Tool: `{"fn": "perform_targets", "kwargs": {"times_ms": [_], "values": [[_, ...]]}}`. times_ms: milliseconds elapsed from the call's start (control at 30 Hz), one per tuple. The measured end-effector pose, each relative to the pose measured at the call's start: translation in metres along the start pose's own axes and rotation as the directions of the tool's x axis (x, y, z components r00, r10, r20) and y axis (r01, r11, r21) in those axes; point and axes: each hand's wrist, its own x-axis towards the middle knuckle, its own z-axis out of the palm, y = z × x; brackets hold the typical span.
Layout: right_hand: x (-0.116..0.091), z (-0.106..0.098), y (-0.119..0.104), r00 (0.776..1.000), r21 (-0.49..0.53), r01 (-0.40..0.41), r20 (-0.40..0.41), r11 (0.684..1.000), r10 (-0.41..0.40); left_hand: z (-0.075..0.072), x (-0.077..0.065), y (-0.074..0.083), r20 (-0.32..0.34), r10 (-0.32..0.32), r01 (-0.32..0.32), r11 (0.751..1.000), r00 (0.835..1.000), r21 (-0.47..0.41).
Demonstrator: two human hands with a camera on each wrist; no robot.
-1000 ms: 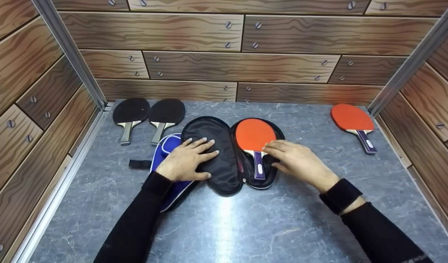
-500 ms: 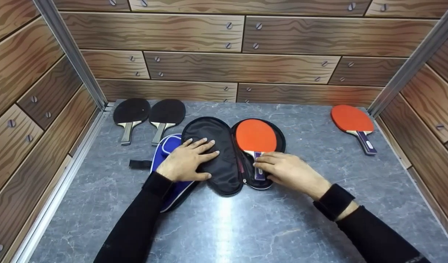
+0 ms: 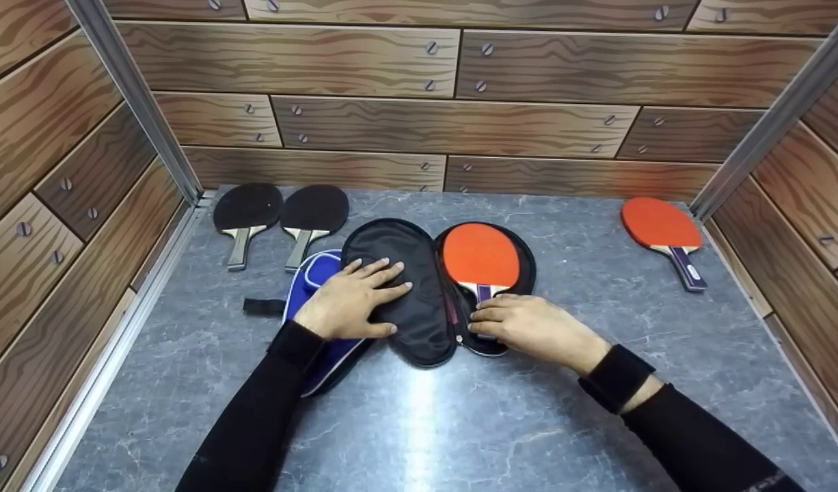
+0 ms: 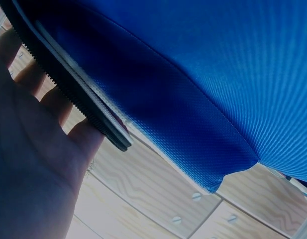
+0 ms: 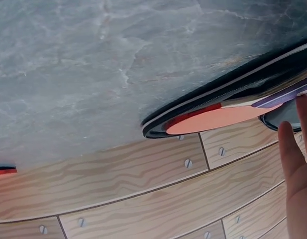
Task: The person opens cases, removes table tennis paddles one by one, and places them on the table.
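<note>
An unzipped black paddle case (image 3: pixel 426 335) lies spread in the middle of the table. Its right half holds an orange-red table tennis paddle (image 3: pixel 480 256) with a purple handle, pointing toward me. Across that handle lie the fingers of my right hand (image 3: pixel 538 324), covering its lower part; in the right wrist view they look fairly straight, tips at the handle (image 5: pixel 277 99). My left hand (image 3: pixel 350 301) rests with spread fingers on the case's left half. Beneath that hand, a blue case (image 3: pixel 327 359) with white piping is partly covered by the black half.
Two black paddles, one at far left (image 3: pixel 248 205) and one beside it (image 3: pixel 315 208), lie at the back. Another red paddle (image 3: pixel 661 222) lies near the back right corner. A black strap (image 3: pixel 263 307) sticks out leftward. Wood-patterned walls (image 3: pixel 364 123) enclose three sides.
My right hand has moved from the case's right edge, leftward and nearer to me, onto the paddle's handle. The left hand stays on the black half; the paddle keeps its place.
</note>
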Motion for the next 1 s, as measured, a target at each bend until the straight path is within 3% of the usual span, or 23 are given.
{"fn": "perform_targets", "kwargs": {"times_ms": [600,1000], "values": [[0.000,0.001,0.003,0.995,-0.202,0.103,0.004,0.974,-0.104,0.000,0.002,0.000,-0.004,0.000,0.000,1.000,1.000,0.010],[-0.002,-0.011,0.009,0.995,-0.202,0.099,0.009,0.974,-0.100,0.002,0.001,0.000,-0.012,0.006,-0.006,1.000,1.000,0.008]]}}
